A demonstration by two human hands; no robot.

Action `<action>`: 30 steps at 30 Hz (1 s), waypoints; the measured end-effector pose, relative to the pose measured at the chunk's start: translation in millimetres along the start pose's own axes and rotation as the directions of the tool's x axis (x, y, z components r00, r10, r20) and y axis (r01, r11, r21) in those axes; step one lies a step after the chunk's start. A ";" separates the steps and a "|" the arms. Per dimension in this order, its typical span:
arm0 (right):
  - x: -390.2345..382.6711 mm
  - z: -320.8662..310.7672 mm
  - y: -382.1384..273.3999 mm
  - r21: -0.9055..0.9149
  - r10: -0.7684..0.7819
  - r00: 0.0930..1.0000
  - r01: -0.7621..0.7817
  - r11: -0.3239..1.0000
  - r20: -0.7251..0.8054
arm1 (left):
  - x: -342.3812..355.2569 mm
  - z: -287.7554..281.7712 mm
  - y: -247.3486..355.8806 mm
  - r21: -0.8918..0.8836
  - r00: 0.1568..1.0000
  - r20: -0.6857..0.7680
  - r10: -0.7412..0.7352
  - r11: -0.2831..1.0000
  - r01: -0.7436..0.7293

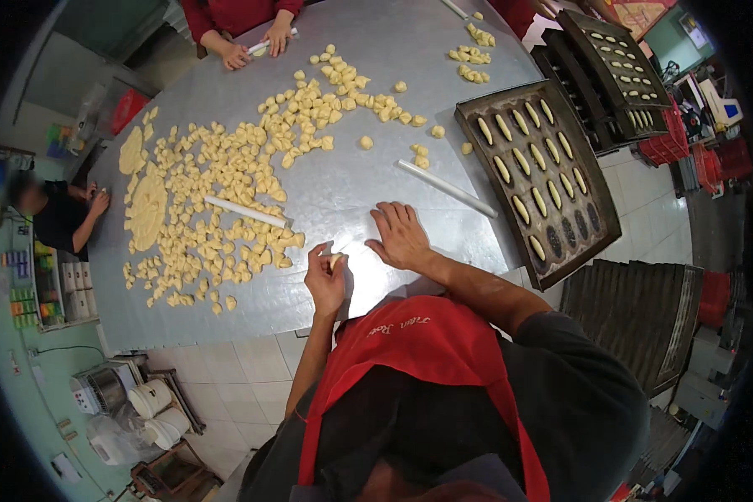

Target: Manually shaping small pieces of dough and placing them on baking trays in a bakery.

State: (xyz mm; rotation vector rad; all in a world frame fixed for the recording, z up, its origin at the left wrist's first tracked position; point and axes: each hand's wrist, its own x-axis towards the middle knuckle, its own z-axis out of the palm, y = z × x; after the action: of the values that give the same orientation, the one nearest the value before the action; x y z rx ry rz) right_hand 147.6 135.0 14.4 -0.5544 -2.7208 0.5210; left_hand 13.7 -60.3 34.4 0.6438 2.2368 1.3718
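Tabletop (335, 197) of grey metal shows as open room at the centre of the frame, bounded by heaped dough balls (251, 163) at centre left, a pale rod (448, 189) at centre right, and its own near edge by the red apron (418, 339), with the dark tray (579, 263) overhanging the right edge. Right hand (403, 238), at centre, is palm down on or just over the metal, fingers spread; the left hand (325, 280), beside it, is raised, thumb and fingertips pinched on a small dough piece (335, 261)
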 end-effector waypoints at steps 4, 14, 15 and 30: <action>-23.6 -22.5 1.3 0.132 -0.080 0.996 0.076 0.988 0.025 | -12.9 2.8 -36.4 -0.019 0.975 -0.092 0.203 0.978 -0.206; -52.5 -44.9 27.2 0.105 -0.084 0.962 0.059 0.993 0.260 | -22.2 9.9 -31.8 0.031 0.944 -0.124 0.306 0.952 -0.304; -51.8 -44.0 26.3 0.094 -0.077 0.966 0.055 0.994 0.247 | -21.6 10.4 -33.3 0.024 0.957 -0.130 0.261 0.965 -0.260; -74.1 -45.5 32.4 0.147 0.036 0.991 -0.055 0.988 0.131 | -24.4 17.9 -26.7 0.148 0.936 -0.155 0.317 0.944 -0.296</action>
State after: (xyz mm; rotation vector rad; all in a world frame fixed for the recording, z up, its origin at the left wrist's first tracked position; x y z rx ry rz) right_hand 239.4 144.3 24.4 -0.5630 -2.7627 0.7921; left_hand 39.3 -73.0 5.9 0.9857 2.4556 1.4962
